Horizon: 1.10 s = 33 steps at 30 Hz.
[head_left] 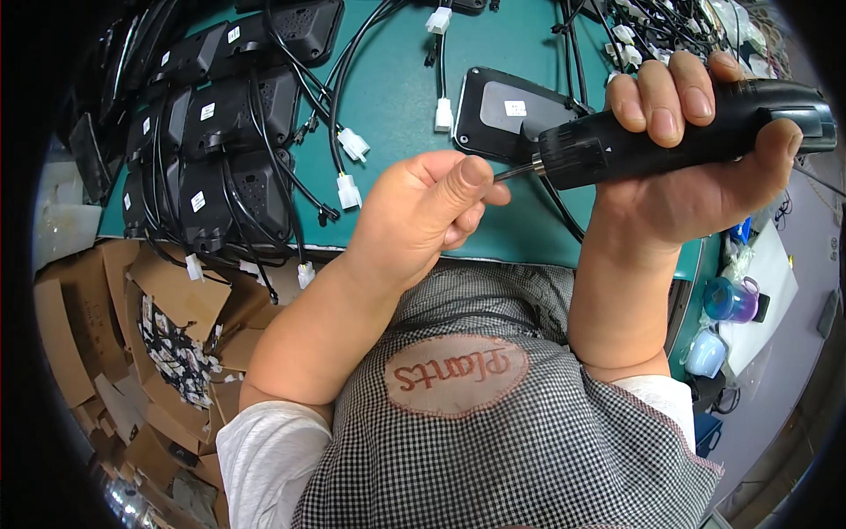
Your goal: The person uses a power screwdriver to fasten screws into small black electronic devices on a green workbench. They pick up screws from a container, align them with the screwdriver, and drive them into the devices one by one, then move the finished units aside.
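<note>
My right hand [674, 189] is wrapped round the black body of an electric screwdriver [577, 154], which lies nearly level and points left. From its nose a thin metal bit [515, 173] runs to my left hand [419, 207]. There the thumb and fingers are closed in a pinch at the bit's end, hiding the tip and anything small on it. Just beyond the tool, a flat black housing [471, 97] with a grey panel and white label rests on the green table. A black cable hangs down below the screwdriver's nose.
Several black housings [233, 110] with cables stand in rows at the left of the green table [388, 97]. White connectors [350, 190] lie in the middle, and tangled cables [630, 40] at the back right. Cardboard boxes [75, 326] are below left; a bluish cup [727, 298] stands right.
</note>
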Each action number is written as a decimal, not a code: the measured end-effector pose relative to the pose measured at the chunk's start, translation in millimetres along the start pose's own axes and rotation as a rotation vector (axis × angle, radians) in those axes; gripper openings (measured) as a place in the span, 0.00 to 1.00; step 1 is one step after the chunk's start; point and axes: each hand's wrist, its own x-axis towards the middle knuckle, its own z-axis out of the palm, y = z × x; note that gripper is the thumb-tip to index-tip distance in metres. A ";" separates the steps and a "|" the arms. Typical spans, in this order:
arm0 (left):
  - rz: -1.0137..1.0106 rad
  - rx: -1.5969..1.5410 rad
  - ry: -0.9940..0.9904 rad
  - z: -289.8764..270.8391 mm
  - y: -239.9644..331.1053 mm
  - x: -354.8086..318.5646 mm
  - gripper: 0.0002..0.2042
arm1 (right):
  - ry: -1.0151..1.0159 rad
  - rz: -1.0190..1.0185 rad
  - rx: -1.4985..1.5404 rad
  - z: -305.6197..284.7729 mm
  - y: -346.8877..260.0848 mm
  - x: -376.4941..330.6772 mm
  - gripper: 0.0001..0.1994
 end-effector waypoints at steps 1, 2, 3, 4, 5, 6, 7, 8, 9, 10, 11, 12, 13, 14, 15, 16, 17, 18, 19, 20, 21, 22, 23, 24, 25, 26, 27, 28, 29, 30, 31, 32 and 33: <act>0.013 0.019 -0.036 -1.6 0.8 0.7 0.18 | -0.012 0.021 0.020 0.8 -1.4 1.1 0.25; 0.026 0.038 -0.073 -2.5 1.0 1.5 0.18 | -0.023 0.041 0.040 1.3 -2.9 2.2 0.25; 0.133 0.211 -0.046 -1.2 1.1 1.7 0.18 | -0.034 0.061 0.060 1.5 -3.7 2.9 0.26; 0.240 0.383 -0.019 1.4 1.6 1.7 0.18 | -0.036 0.059 0.064 1.4 -3.6 3.3 0.26; 0.349 0.555 0.011 3.2 2.4 1.4 0.18 | -0.039 0.059 0.068 1.8 -3.2 3.8 0.25; 0.326 0.541 0.017 3.5 3.4 1.2 0.17 | -0.043 0.059 0.072 2.0 -2.8 4.2 0.25; 0.303 0.528 0.024 3.6 4.4 0.9 0.17 | -0.046 0.061 0.070 1.2 -2.3 5.4 0.26; 0.277 0.515 0.027 3.6 5.7 0.6 0.17 | -0.046 0.059 0.066 -0.8 -1.7 6.3 0.26; 0.245 0.514 0.072 4.7 8.8 0.0 0.16 | -0.046 0.058 0.063 -3.1 -1.1 7.3 0.26; 0.214 0.512 0.118 6.3 13.0 -0.8 0.16 | -0.037 0.031 -0.021 -6.0 -1.0 7.6 0.26; 0.184 0.508 0.169 6.4 15.0 -1.4 0.16 | -0.017 0.000 -0.062 -6.9 -0.8 7.8 0.25; 0.214 0.598 0.192 2.9 11.3 -1.6 0.17 | 0.002 -0.030 -0.104 -7.5 -0.3 8.0 0.25; 0.243 0.689 0.214 -2.5 4.6 -1.7 0.17 | 0.021 -0.060 -0.146 -7.8 0.8 8.3 0.25; 0.271 0.777 0.240 -5.6 0.1 -2.5 0.18 | 0.047 -0.049 -0.155 -8.2 3.1 10.0 0.23; 0.328 0.998 0.211 -4.3 -1.3 -3.9 0.18 | 0.061 -0.051 -0.178 -8.5 8.4 10.4 0.23; 0.383 1.219 0.179 -0.8 -3.3 -5.0 0.18 | 0.075 -0.053 -0.202 -8.5 16.7 9.2 0.23; 0.439 1.440 0.142 2.8 -5.0 -4.6 0.18 | 0.086 -0.057 -0.228 -8.0 24.6 8.1 0.23; 0.480 1.495 0.138 3.3 -12.9 -2.3 0.22 | 0.093 -0.074 -0.261 -7.6 32.1 6.5 0.22; 0.480 1.541 0.135 5.4 -14.1 -0.7 0.23 | 0.074 -0.055 -0.240 -10.8 36.6 6.0 0.21; 0.477 1.590 0.130 6.6 -15.1 1.0 0.24 | 0.078 -0.058 -0.260 -11.3 41.0 3.8 0.21; 0.475 1.639 0.124 6.9 -15.7 2.3 0.25 | 0.082 -0.062 -0.280 -10.7 45.2 2.6 0.20; 0.483 1.635 0.138 6.5 -16.3 3.7 0.25 | 0.091 -0.066 -0.293 -9.1 48.6 1.9 0.20; 0.494 1.631 0.147 6.2 -16.8 5.9 0.26 | 0.101 -0.073 -0.310 -7.1 51.0 1.5 0.19; 0.506 1.626 0.156 5.6 -17.3 7.9 0.26 | 0.112 -0.080 -0.326 -6.0 53.1 1.3 0.19; 0.520 1.624 0.164 4.7 -18.2 9.7 0.25 | 0.104 -0.078 -0.346 -6.2 55.2 1.5 0.19; 0.533 1.624 0.175 3.2 -19.6 11.2 0.24 | 0.094 -0.075 -0.362 -7.2 58.2 1.7 0.19; 0.545 1.624 0.185 2.2 -20.3 12.5 0.23 | 0.085 -0.073 -0.378 -7.7 60.6 2.1 0.18; 0.522 1.615 0.183 2.6 -20.3 14.0 0.20 | 0.063 -0.099 -0.406 -6.8 61.5 3.7 0.19; 0.496 1.607 0.181 3.1 -20.3 15.3 0.18 | 0.037 -0.087 -0.438 -5.1 62.8 4.6 0.20; 0.470 1.598 0.180 2.9 -20.2 16.4 0.16 | 0.009 -0.075 -0.469 -2.0 63.5 4.6 0.20; 0.502 1.596 0.163 0.3 -22.3 17.4 0.17 | -0.018 -0.063 -0.500 2.7 65.0 4.5 0.20; 0.540 1.593 0.142 -3.4 -25.1 19.8 0.18 | 0.052 -0.078 -0.398 9.0 71.4 6.7 0.16; 0.579 1.591 0.121 -6.0 -27.4 21.6 0.20 | 0.125 -0.100 -0.296 15.4 77.6 7.6 0.12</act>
